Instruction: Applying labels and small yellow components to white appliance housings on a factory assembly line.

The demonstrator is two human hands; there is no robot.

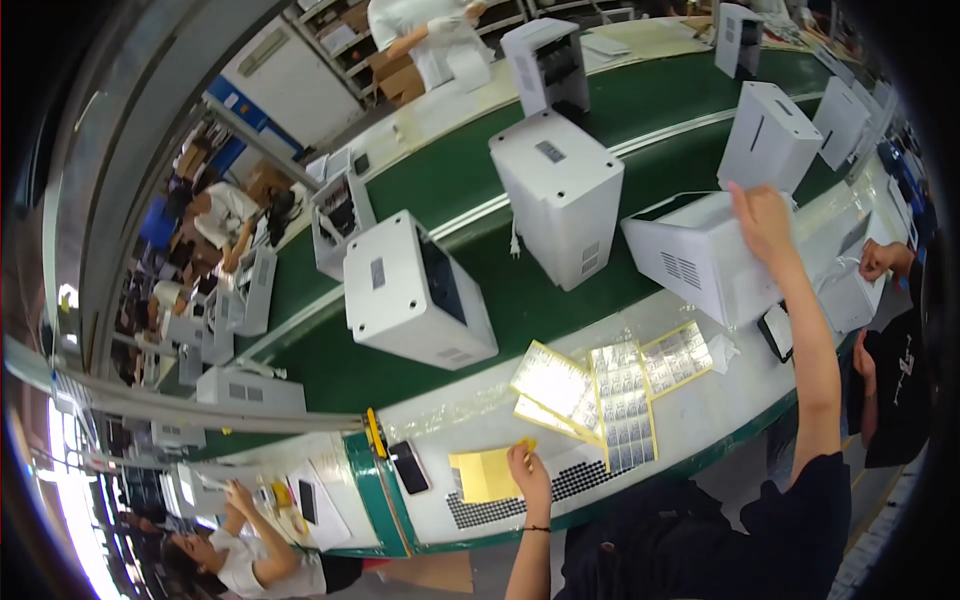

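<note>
My left hand (pixel 528 472) is closed with fingertips pinched at the upper corner of a yellow sheet (pixel 485 476). This sheet lies over a sheet of small black dots (pixel 580 482) at the bench's near edge. My right arm reaches far forward, and my right hand (pixel 765 228) grips the upper edge of a white box-shaped housing (pixel 690 262), its fingers curled over. That housing leans tilted between the green belt and the bench, with vent slots on its near side. Between my hands lie silver label sheets (pixel 625 405) with yellow edges, partly overlapping.
White housings stand on the green conveyor belt (pixel 540 325), including one upright (pixel 560 200) and one tilted (pixel 415 290). A phone (pixel 408 467) lies on the bench at left, near a yellow-handled cutter (pixel 375 432). Co-workers stand or sit at left, right and across the belt.
</note>
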